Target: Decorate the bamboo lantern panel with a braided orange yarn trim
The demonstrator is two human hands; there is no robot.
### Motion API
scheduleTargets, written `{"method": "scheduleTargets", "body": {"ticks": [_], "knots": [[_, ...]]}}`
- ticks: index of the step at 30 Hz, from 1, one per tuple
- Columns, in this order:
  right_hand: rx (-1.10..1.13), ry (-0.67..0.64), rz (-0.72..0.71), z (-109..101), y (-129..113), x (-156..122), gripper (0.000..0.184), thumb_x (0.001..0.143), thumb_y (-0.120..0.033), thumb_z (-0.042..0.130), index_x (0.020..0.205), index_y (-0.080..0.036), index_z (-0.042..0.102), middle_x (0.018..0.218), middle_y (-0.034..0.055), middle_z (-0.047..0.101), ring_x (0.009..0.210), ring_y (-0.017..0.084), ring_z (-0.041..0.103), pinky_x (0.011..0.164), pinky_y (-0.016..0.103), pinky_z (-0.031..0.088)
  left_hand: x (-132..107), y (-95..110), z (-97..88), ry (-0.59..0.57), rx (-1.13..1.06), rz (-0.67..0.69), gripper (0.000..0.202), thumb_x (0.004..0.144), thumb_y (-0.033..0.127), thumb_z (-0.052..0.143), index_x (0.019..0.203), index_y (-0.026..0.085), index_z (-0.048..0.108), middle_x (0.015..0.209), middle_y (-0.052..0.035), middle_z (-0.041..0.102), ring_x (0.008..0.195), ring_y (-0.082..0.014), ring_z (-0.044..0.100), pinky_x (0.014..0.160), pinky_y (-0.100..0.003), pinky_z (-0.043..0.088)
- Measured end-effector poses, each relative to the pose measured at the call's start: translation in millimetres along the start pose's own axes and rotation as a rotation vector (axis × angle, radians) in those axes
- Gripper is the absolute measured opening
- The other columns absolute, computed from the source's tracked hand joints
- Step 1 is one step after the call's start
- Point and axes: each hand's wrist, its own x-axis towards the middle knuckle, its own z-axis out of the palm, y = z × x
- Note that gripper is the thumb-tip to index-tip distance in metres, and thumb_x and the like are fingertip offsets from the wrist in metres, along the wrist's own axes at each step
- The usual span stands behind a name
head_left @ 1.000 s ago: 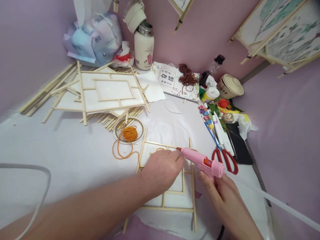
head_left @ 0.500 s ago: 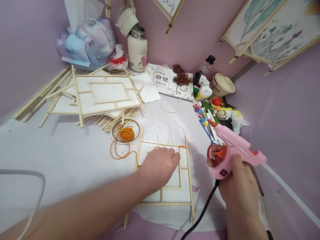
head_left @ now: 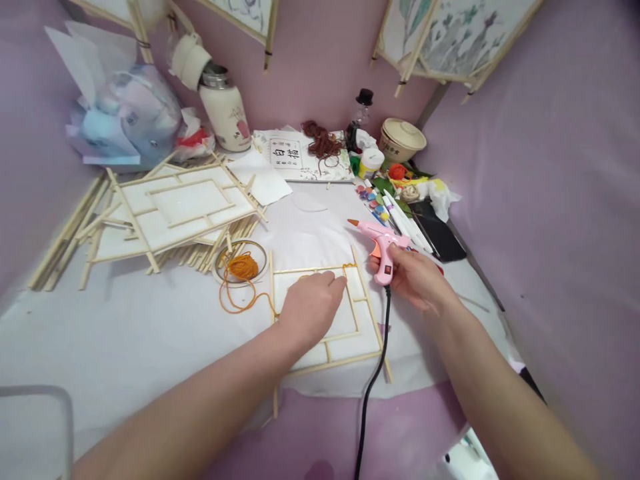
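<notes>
My right hand point(head_left: 417, 277) grips a pink hot glue gun point(head_left: 384, 257) by its handle, the orange-brown nozzle pointing to the left. The gun is held above the right side of a light wooden stick frame point(head_left: 343, 353) with a white panel. My left hand point(head_left: 313, 303) is closed over the frame, its fingertips pinching orange yarn point(head_left: 349, 265) near the top right corner, where the strand lies along the top bar. From the frame's left side the yarn runs to an orange ball point(head_left: 243, 265) inside a tape roll point(head_left: 220, 277).
Stacked stick frames point(head_left: 187, 200) and loose sticks lie at the left. Behind are a tissue pack point(head_left: 130, 120), an open bottle point(head_left: 225, 110) and a book point(head_left: 285, 153) bearing brown yarn. A phone point(head_left: 440, 230), pens and a lidded bowl point(head_left: 403, 137) stand right. The gun's black cord point(head_left: 370, 387) hangs in front.
My right hand has carried the glue gun forward and left, nearer the frame's top right corner. My left hand stays closed at the frame. The whole view has shifted somewhat.
</notes>
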Motion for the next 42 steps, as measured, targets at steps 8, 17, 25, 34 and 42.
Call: {"method": "scheduleTargets", "body": {"ticks": [8, 17, 25, 34, 42], "knots": [[-1.134, 0.234, -0.194, -3, -8, -9, 0.047, 0.089, -0.053, 0.051, 0.060, -0.018, 0.062, 0.057, 0.0083, 0.064, 0.060, 0.021, 0.062, 0.059, 0.031, 0.043, -2, 1, 1.2, 0.065, -0.019, -0.012, 0.030, 0.100, 0.027, 0.036, 0.105, 0.020, 0.065, 0.086, -0.0053, 0.064, 0.083, -0.0201, 0.062, 0.065, -0.029, 0.042], [-1.342, 0.113, -0.809, 1, -4, -24, 0.029, 0.095, -0.024, 0.042, 0.099, -0.018, 0.069, 0.098, 0.0096, 0.068, 0.092, 0.022, 0.060, 0.079, 0.033, 0.043, -2, 1, -6.6, 0.153, -0.084, -0.087, 0.030, 0.099, 0.029, 0.039, 0.105, 0.021, 0.067, 0.090, -0.0056, 0.065, 0.087, -0.0195, 0.062, 0.068, -0.029, 0.043], [-1.344, -0.249, -0.974, 12, 14, 6, 0.031, 0.094, -0.014, 0.045, 0.114, -0.023, 0.067, 0.118, 0.0076, 0.065, 0.114, 0.024, 0.048, 0.091, 0.041, 0.033, 14, -9, -19.5, 0.304, -0.171, -0.112, 0.026, 0.093, 0.026, 0.049, 0.096, 0.018, 0.074, 0.093, -0.0080, 0.061, 0.091, -0.0218, 0.055, 0.082, -0.035, 0.045], [-1.381, -0.260, -0.982, 8, 16, 5, 0.029, 0.093, -0.012, 0.045, 0.108, -0.024, 0.067, 0.113, 0.0041, 0.068, 0.111, 0.024, 0.049, 0.083, 0.038, 0.027, 34, -19, -24.4, 0.248, -0.184, -0.186, 0.024, 0.089, 0.028, 0.053, 0.092, 0.021, 0.076, 0.091, -0.0071, 0.065, 0.090, -0.0237, 0.055, 0.086, -0.040, 0.044], [-1.353, -0.286, -0.984, 7, 18, 5, 0.029, 0.094, -0.012, 0.044, 0.106, -0.023, 0.068, 0.112, 0.0052, 0.069, 0.109, 0.024, 0.049, 0.088, 0.040, 0.028, 40, -22, -12.6, 0.245, -0.179, -0.212, 0.024, 0.089, 0.028, 0.053, 0.091, 0.021, 0.076, 0.090, -0.0076, 0.065, 0.090, -0.0244, 0.054, 0.084, -0.040, 0.043]]}}
